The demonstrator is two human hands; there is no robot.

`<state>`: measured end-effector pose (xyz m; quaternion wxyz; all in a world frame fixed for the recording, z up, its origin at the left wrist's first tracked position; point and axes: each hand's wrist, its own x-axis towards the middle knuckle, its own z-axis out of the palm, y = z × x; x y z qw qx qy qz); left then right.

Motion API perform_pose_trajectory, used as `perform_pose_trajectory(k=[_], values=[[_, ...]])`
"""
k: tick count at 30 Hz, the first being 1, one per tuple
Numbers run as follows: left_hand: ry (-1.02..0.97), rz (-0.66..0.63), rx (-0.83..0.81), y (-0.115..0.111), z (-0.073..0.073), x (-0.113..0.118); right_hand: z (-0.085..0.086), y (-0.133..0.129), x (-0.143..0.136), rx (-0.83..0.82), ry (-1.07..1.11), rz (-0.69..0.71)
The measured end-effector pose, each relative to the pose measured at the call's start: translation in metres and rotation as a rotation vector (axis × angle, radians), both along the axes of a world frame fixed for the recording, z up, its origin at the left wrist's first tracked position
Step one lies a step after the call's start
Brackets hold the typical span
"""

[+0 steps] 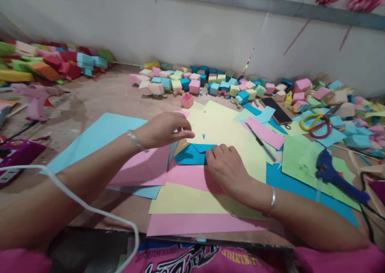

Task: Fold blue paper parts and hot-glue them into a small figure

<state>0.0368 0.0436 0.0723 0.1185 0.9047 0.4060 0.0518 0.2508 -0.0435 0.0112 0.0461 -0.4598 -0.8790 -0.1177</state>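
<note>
Upper garment: magenta shirt. A black script print, edged in white, marks the front. Right of the print: yellow capitals, only partly legible. Left and right of the print, well apart from it: left sleeve and right sleeve, both magenta. Forward of the print, at the wrists: wide silver-coloured left bracelet; slim, rounded silver-coloured right bracelet. Left hand and right hand: bare.
</note>
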Motion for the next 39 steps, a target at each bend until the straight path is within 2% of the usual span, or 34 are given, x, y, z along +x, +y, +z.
perform_pose_trajectory(k=[3,6,9,13,18,22,25,28,32,34,37,39], values=[[0.054,-0.091,-0.232,0.022,-0.018,0.024,0.000,0.002,0.002,0.077,0.029,0.013],[0.040,-0.149,-0.296,0.026,-0.031,0.029,-0.001,0.004,0.002,0.158,0.096,0.044],[-0.020,-0.100,-0.278,0.016,-0.038,0.022,-0.004,0.004,0.001,0.206,0.155,0.075],[-0.118,-0.012,-0.129,0.003,-0.047,0.012,-0.011,0.004,-0.003,0.139,0.197,0.139],[-0.255,-0.062,-0.124,0.000,-0.060,0.011,-0.017,0.003,-0.002,0.050,0.184,0.207],[-0.299,-0.107,-0.106,-0.002,-0.064,0.012,-0.010,0.005,-0.001,0.035,0.181,0.206],[-0.318,-0.110,-0.085,-0.006,-0.066,0.013,-0.003,0.008,-0.002,0.114,0.219,0.169],[-0.310,-0.120,-0.076,-0.009,-0.066,0.014,-0.002,0.011,-0.002,0.154,0.229,0.146],[-0.406,-0.121,-0.142,-0.007,-0.060,0.012,-0.010,0.017,0.001,-0.007,0.268,0.142],[-0.590,-0.027,-0.118,-0.003,-0.053,0.011,-0.011,0.023,0.004,-0.017,0.354,0.135],[-1.020,0.295,-0.055,0.000,-0.041,0.011,-0.003,0.033,0.010,0.091,0.524,0.089],[-1.255,0.490,-0.150,-0.003,-0.036,0.015,0.004,0.038,0.013,0.138,0.622,0.049]])
